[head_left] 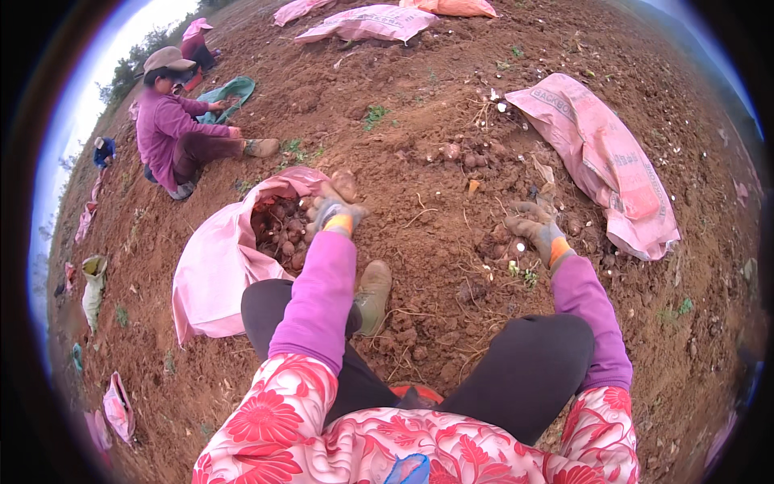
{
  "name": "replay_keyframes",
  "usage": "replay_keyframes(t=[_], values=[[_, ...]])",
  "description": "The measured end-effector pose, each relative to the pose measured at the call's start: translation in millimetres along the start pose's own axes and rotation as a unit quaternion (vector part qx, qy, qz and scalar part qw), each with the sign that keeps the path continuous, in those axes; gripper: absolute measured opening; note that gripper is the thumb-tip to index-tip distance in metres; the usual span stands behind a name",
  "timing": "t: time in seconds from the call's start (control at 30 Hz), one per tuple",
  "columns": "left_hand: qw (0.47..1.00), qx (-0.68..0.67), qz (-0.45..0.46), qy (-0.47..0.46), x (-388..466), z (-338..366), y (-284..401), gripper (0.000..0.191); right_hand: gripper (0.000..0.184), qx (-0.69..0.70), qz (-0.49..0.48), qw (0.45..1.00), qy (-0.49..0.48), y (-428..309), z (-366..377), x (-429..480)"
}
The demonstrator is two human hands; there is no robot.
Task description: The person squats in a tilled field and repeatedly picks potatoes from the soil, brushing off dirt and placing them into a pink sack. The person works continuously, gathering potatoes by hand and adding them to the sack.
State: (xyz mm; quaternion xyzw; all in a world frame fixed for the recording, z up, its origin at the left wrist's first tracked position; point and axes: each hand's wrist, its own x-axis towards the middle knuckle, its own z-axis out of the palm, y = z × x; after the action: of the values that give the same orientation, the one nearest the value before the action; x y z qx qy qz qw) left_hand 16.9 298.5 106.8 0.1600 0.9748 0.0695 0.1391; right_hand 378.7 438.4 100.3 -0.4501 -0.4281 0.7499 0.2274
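My left hand (335, 209), in a soiled work glove with an orange cuff, is at the mouth of an open pink woven sack (217, 272). A brown, soil-covered tuber (344, 185) lies against its fingers; whether they grip it I cannot tell. Inside the sack are several reddish-brown tubers (287, 233). My right hand (535, 227), gloved alike, reaches over the soil on the right with its fingers spread, beside a heap of soil-covered tubers (499, 242) with pale cut ends. Dry stalks stand just beyond its fingers.
A filled pink sack (604, 163) lies at the right, more sacks (369, 24) at the top. Loose tubers (462, 156) rest on the soil ahead. A co-worker (175, 121) sits at the upper left by a green sack (233, 97). My boot (373, 296) is beside the open sack.
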Motion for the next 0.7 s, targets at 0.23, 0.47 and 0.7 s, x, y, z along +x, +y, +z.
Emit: replay_keyframes(t=[0.23, 0.47, 0.7], values=[[0.642, -0.442, 0.260, -0.570, -70, 59, 7, 0.070, 0.041, 0.145, -0.128, 0.975, -0.112, -31, 37, -29], [0.388, -0.683, 0.195, -0.587, -127, 34, 54, 0.042, 0.048, -0.059, 0.042, 0.993, -0.094, -65, 65, -60], [0.488, -0.687, 0.064, -0.534, -139, 70, 52, 0.082, 0.050, -0.211, 0.000, 0.977, -0.038, -20, 85, -13]])
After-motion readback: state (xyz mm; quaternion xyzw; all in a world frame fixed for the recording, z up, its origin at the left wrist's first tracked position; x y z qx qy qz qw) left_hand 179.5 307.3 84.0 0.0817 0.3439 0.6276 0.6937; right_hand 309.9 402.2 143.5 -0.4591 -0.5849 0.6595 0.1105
